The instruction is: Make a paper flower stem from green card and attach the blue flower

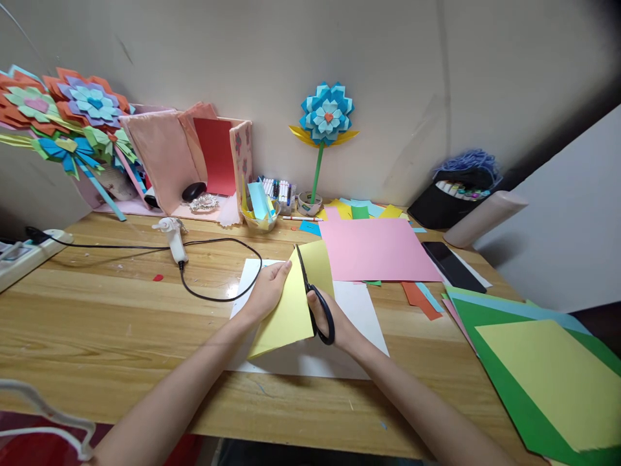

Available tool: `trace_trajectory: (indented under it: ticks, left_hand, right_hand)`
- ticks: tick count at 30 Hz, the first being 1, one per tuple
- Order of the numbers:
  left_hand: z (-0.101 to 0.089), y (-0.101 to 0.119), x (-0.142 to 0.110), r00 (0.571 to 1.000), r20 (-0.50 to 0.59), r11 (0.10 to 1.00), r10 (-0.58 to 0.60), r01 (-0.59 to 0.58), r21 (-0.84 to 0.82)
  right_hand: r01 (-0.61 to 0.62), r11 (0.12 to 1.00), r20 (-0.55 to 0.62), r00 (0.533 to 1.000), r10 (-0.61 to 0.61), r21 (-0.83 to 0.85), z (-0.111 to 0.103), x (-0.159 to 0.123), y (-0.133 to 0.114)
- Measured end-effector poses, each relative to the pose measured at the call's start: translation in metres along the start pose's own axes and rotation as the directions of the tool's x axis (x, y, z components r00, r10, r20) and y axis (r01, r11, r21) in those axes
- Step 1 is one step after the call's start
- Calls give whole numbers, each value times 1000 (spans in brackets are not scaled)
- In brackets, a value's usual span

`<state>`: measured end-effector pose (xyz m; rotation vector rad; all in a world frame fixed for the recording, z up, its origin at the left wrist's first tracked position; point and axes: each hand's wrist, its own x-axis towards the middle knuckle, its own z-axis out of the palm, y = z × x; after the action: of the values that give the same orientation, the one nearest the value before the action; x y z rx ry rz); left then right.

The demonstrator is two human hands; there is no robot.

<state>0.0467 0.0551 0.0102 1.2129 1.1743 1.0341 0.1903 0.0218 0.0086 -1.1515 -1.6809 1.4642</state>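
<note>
A sheet of yellow paper [286,310] is pinched along its left side by my left hand [268,288], tilted above the table. My right hand [334,320] grips black-handled scissors [326,318], with the thumb through one loop. The blades lie along a cut running up the sheet, and the paper parts to either side of them. Beneath both hands a white sheet [359,317] lies flat on the wooden table [121,336]. The fingers behind the yellow paper are hidden.
Pink paper [378,249] and a phone [456,265] lie to the right, near stacked green and yellow sheets [548,382]. A white glue gun [172,238] with a looping black cable stands left. Behind are a blue paper flower [327,113], a small bowl [262,213] and a pink box [165,155].
</note>
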Motion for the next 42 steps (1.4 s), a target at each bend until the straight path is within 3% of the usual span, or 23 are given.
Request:
trace_trajectory:
  ticks: [3, 6, 11, 13, 15, 17, 19, 22, 24, 26, 27, 28, 29, 30, 31, 33, 34, 36, 38, 39, 40, 42]
  left_hand:
    - [1, 0, -1, 1000, 3, 1000, 1, -1, -9]
    - [2, -1, 1, 1000, -5, 1000, -2, 2, -26]
    - [2, -4, 3, 997, 9, 995, -72, 73, -63]
    - [2, -6, 4, 996, -21, 995, -91, 90, -47]
    - [-1, -10, 6, 991, -82, 995, -103, 103, -14]
    - [-4, -15, 9, 983, -151, 993, -106, 112, 35]
    - [-7, -21, 13, 974, -206, 990, -94, 114, 88]
    - [-9, -27, 18, 961, -270, 984, -61, 104, 147]
    - [-9, -29, 20, 955, -292, 984, -43, 90, 151]
    - [-9, -31, 21, 950, -310, 988, -17, 63, 140]
    - [-9, -32, 21, 946, -323, 990, -2, 47, 132]
    - [-8, -32, 21, 941, -339, 992, 11, 31, 119]
    - [-8, -32, 21, 934, -356, 995, 19, 17, 99]
    - [-7, -31, 21, 928, -372, 998, 22, 3, 67]
    - [-6, -30, 20, 925, -379, 1000, 20, -12, 25]
    - [-2, -26, 17, 941, -339, 997, 1, -27, -70]
    - [0, -23, 15, 962, -273, 994, -19, -11, -108]
    - [7, -17, 9, 996, -37, 986, -83, 77, -148]
    - [14, -13, 3, 970, 202, 977, -138, 167, -132]
    - [17, -12, 1, 951, 268, 975, -152, 188, -117]
    - [20, -11, -1, 945, 288, 976, -156, 192, -103]
    - [23, -12, -4, 961, 231, 981, -151, 174, -82]
  right_hand:
    - [-10, 1000, -20, 1000, 10, 14, 0, -1, -1]
    - [-93, 994, -36, 995, 95, 50, 1, 1, 2]
    - [-161, 978, -112, 978, 176, 134, -4, 10, 13]
    - [-141, 988, -202, 968, 152, 66, -17, 14, 15]
    - [-121, 981, -336, 940, 64, -151, -37, 16, 17]
    - [-177, 871, -478, 875, -74, -458, -62, 16, 21]
    - [-322, 699, -571, 807, -150, -639, -85, 15, 28]
    - [-488, 525, -635, 760, -139, -698, -108, 13, 38]
    - [-504, 486, -646, 742, -180, -714, -110, 13, 39]
    - [-440, 539, -644, 713, -277, -718, -103, 12, 35]
    - [-367, 611, -630, 720, -292, -701, -97, 12, 31]
    - [-273, 709, -602, 754, -262, -650, -89, 11, 28]
    - [-173, 817, -533, 826, -184, -550, -80, 11, 25]
    - [-103, 908, -400, 914, -75, -405, -71, 11, 23]
    - [-85, 964, -256, 967, 19, -252, -63, 10, 22]
    - [-114, 993, -82, 990, 112, -28, -51, 11, 23]
    - [-125, 991, -86, 988, 128, 40, -48, 12, 25]
    - [-109, 987, -184, 974, 129, 115, -48, 15, 28]
    - [-86, 985, -263, 957, 124, 150, -52, 17, 30]
    - [-75, 985, -283, 952, 118, 158, -54, 18, 30]
    - [-67, 984, -289, 951, 113, 165, -56, 18, 30]
    - [-67, 981, -251, 961, 112, 182, -58, 17, 30]
